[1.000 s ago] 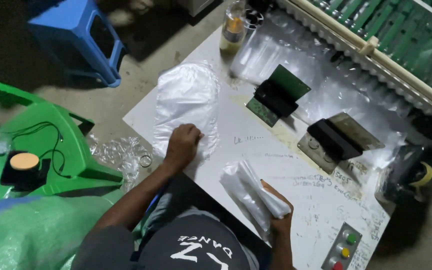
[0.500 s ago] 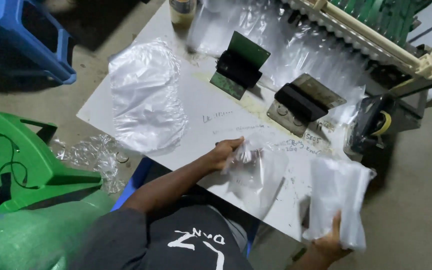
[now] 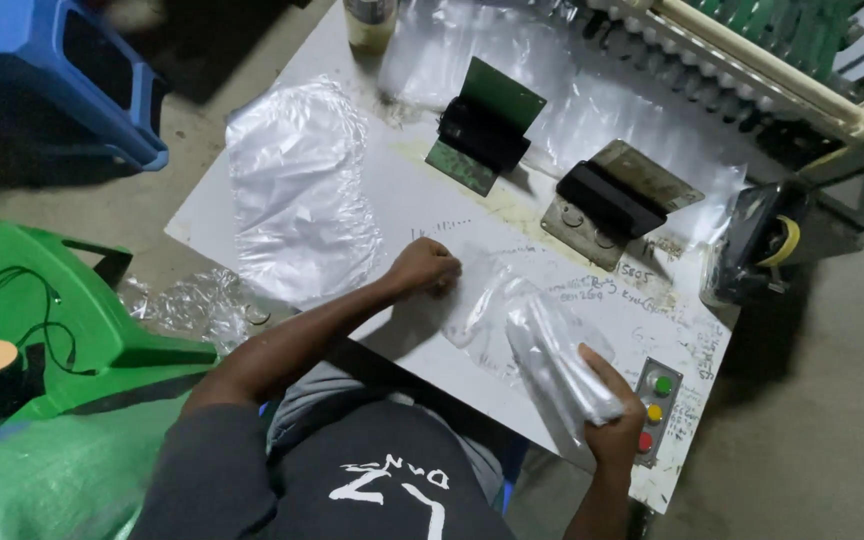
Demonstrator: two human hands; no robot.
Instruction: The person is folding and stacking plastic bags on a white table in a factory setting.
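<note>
Fingers [image 3: 607, 395] of the right hand [image 3: 614, 415] wrap tightly around a bundle of clear plastic bags [image 3: 552, 355], held over the bench [image 3: 432, 215] near its front right corner, just beside the button panel [image 3: 654, 412]. The left hand [image 3: 424, 268] rests mid-bench, fingers curled into a loose fist pressing a single clear bag [image 3: 477, 300] flat. A larger stack of clear bags [image 3: 297, 190] lies toward the left edge. Two black clamps [image 3: 482, 130] stand further back.
</note>
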